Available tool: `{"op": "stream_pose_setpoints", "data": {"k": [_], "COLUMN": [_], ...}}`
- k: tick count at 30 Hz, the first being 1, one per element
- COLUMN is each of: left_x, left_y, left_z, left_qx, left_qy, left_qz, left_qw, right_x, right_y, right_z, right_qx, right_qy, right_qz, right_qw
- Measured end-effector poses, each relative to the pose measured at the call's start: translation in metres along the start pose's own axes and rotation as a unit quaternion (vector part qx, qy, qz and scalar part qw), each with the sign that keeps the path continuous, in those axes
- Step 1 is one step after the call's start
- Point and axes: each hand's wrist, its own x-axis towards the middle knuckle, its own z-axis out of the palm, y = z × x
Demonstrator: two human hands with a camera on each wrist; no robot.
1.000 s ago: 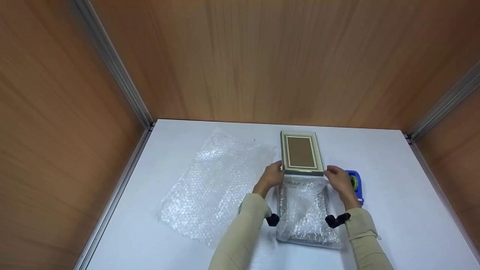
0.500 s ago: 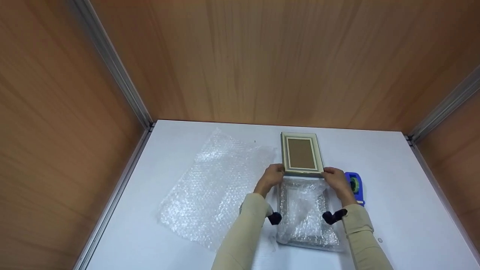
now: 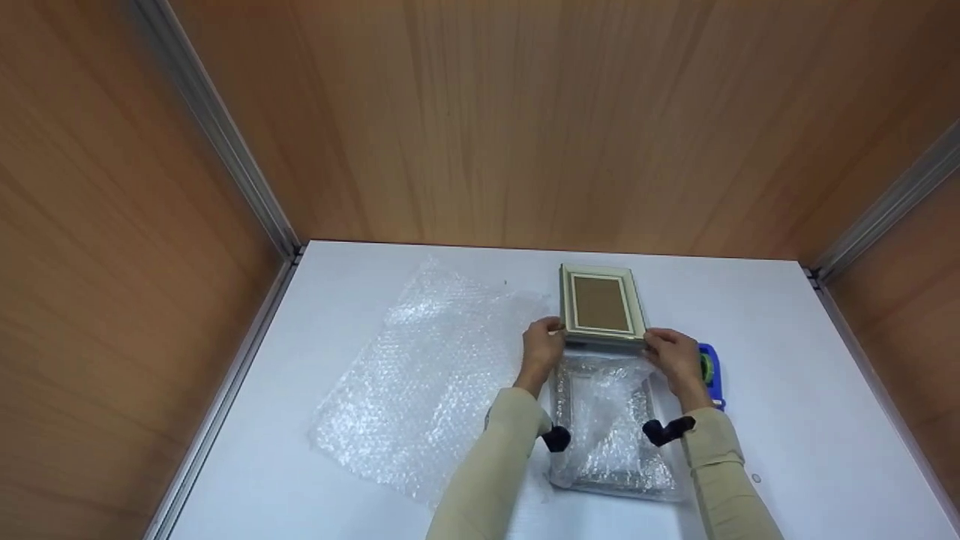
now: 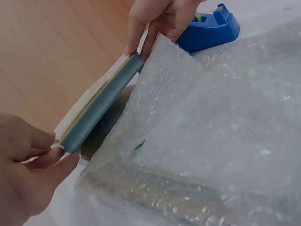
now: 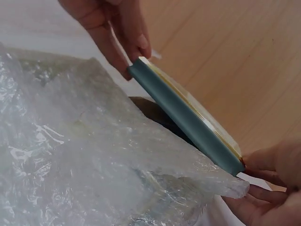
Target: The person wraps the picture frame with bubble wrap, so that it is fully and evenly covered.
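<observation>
The left hand (image 3: 541, 351) and right hand (image 3: 673, 360) each pinch a near corner of the picture frame (image 3: 600, 304), its near edge raised, just beyond a bubble-wrapped bundle (image 3: 611, 424) whose contents the plastic blurs. The right hand partly hides a blue tape dispenser (image 3: 716, 375); the left sleeve (image 3: 489, 465) covers some bubble wrap (image 3: 424, 375).

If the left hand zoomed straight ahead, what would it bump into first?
The picture frame, whose near left corner the left hand pinches. Past it, probably the wooden wall, though depth is hard to judge.
</observation>
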Motion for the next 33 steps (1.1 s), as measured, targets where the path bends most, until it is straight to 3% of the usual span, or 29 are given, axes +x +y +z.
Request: {"op": "stream_pose_setpoints", "data": {"k": [11, 20, 33], "left_x": [-0.003, -0.005, -0.003], "left_y": [0.001, 0.005, 0.008], "left_z": [0.0, -0.004, -0.021], "left_qx": [-0.023, -0.077, -0.121], "left_qy": [0.052, 0.047, 0.049], "left_qz": [-0.001, -0.009, -0.007], "left_qw": [0.9984, 0.9959, 0.9914], "right_x": [-0.007, -0.013, -0.019], "right_y": [-0.01, -0.016, -0.025], "right_z": [0.003, 0.005, 0.02], "right_qx": [0.056, 0.117, 0.12], "right_qy": [0.007, 0.015, 0.028], "right_qz": [0.026, 0.032, 0.012], "right_qw": [0.9981, 0.9925, 0.9924]}}
